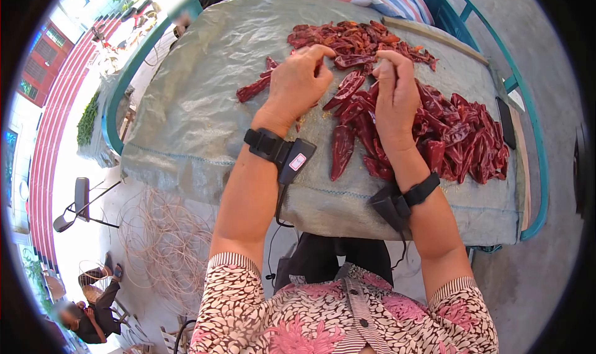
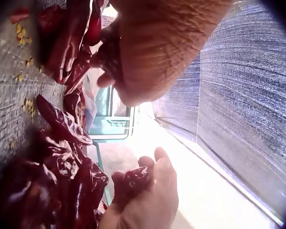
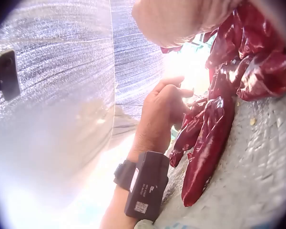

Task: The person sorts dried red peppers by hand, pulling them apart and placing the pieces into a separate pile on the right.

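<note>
Dried red chilies lie on a grey-green woven sheet. My left hand is bent over the sheet, between a few chilies on its left and the far pile. Its index finger and thumb stand apart with nothing between them in the right wrist view, where the left hand shows beyond a long chili. My right hand is over the left end of the large near pile. In the left wrist view the right hand holds a wrinkled dried chili in its curled fingers.
Another chili pile lies at the far side. A black phone-like slab rests by the right edge, inside a teal metal rail. Yellow seeds dot the sheet. Coiled wire, a folding chair and a seated person are at left.
</note>
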`<state>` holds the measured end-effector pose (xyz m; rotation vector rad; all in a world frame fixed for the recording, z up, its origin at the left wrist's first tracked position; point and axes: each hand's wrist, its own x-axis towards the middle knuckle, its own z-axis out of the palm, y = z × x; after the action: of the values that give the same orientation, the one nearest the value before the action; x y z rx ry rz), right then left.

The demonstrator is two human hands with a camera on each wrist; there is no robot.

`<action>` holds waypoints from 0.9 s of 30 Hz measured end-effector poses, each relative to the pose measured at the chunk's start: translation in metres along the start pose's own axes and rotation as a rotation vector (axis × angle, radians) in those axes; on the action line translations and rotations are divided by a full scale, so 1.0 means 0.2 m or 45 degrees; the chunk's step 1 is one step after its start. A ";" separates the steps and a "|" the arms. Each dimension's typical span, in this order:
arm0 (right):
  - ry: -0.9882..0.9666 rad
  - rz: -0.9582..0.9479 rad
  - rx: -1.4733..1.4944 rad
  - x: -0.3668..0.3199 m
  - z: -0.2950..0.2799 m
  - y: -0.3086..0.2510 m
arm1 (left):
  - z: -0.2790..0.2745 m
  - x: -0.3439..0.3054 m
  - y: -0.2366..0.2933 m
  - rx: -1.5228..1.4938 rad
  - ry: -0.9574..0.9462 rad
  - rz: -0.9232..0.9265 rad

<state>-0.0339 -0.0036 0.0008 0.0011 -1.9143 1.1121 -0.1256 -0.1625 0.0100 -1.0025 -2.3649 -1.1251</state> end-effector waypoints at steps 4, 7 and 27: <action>-0.187 -0.143 -0.199 0.00 0.00 0.04 | 0.03 0.01 -0.07 0.125 0.279 0.245; 0.005 -0.239 -0.350 0.03 -0.01 0.05 | -0.01 0.02 -0.02 0.088 0.036 0.296; 0.184 -0.102 -0.231 0.00 0.00 0.03 | 0.06 -0.03 0.05 0.356 -0.558 0.208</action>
<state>-0.0360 0.0004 -0.0023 -0.0997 -1.8623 0.8590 -0.1155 -0.1513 0.0042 -1.4172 -2.6089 -0.5326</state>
